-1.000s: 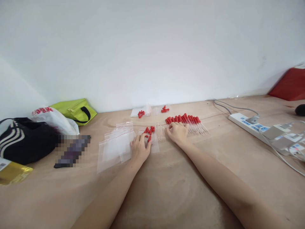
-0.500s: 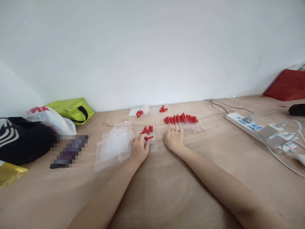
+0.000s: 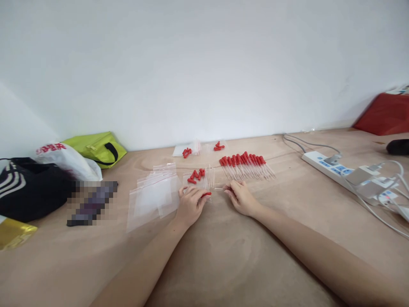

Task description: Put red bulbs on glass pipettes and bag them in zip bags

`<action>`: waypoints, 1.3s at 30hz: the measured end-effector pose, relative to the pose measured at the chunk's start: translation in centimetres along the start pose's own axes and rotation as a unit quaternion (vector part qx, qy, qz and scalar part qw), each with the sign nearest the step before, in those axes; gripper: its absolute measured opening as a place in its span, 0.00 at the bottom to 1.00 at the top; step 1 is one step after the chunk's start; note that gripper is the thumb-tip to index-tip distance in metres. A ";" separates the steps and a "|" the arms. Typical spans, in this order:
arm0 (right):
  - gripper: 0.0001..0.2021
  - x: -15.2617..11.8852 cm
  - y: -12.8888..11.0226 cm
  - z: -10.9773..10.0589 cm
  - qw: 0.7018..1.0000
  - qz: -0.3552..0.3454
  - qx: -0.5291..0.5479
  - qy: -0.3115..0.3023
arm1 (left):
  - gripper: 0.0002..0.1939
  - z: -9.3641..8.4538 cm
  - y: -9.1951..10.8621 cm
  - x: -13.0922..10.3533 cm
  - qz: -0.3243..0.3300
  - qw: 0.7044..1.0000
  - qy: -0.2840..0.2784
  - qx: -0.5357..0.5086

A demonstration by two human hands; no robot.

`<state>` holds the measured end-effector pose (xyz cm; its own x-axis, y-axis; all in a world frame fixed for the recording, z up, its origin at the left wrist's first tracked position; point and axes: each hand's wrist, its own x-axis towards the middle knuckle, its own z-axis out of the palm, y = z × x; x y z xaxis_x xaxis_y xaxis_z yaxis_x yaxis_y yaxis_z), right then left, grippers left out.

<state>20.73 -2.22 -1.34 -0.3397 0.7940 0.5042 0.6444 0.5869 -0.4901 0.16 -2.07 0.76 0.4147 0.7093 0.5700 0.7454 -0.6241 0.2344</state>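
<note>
At centre frame, the left hand [image 3: 191, 204] pinches a red cap [image 3: 207, 194], the right hand [image 3: 242, 199] a thin tube [image 3: 218, 189]; too loose a grip could drop either

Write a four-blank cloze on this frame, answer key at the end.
1. The left hand holds a small, slender, rubber-looking bulb coloured ____.
2. The right hand holds a thin, pale, straight tube whose free end points toward the ____ hand.
3. From the wearer's view, the fanned row of red-topped clear pipettes lies to the ____ of the overlapping flat, clear plastic zip bags.
4. The lime-green fabric bag has a strap coloured ____.

Missing words: red; left; right; black.
</note>
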 end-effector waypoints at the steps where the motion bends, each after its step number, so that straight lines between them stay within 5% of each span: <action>1: 0.04 0.1 -0.1 0.0 1.000 -0.007 0.002 -0.008 | 0.09 0.0 0.0 0.0 -0.001 1.000 0.000 -0.004; 12: 0.07 0.3 -0.5 -0.4 0.998 -0.036 -0.003 -0.058 | 0.10 0.0 0.1 -0.1 0.022 0.999 -0.009 -0.040; 39: 0.11 -0.1 -1.8 -0.7 0.992 -0.095 -0.061 -0.051 | 0.10 0.2 0.2 -0.4 0.125 0.989 -0.057 -0.052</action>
<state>20.05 -3.46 -0.03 -0.5265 0.6870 0.5008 0.6383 0.7085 -0.3009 0.25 -2.47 0.44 0.6396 0.5580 0.5286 0.5575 -0.8103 0.1808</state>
